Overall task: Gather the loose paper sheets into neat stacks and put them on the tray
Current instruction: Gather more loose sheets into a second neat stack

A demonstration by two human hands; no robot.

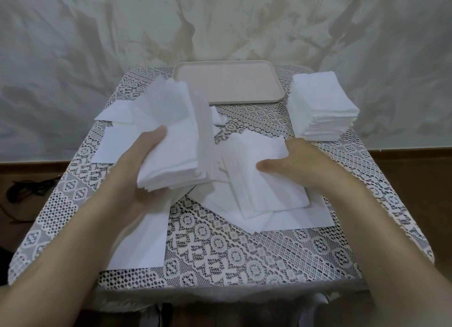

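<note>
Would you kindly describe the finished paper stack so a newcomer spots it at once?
Start at the pale tray at the table's far edge. Just right of it stands the tall stack of white sheets. Unlike the loose sheets nearby, it is squared and untouched.

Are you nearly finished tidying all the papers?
Not yet. One neat stack sits right of the tray, which looks bare. The left hand grips a bundle; the right hand holds a smaller pile. Loose sheets lie on the table.
</note>
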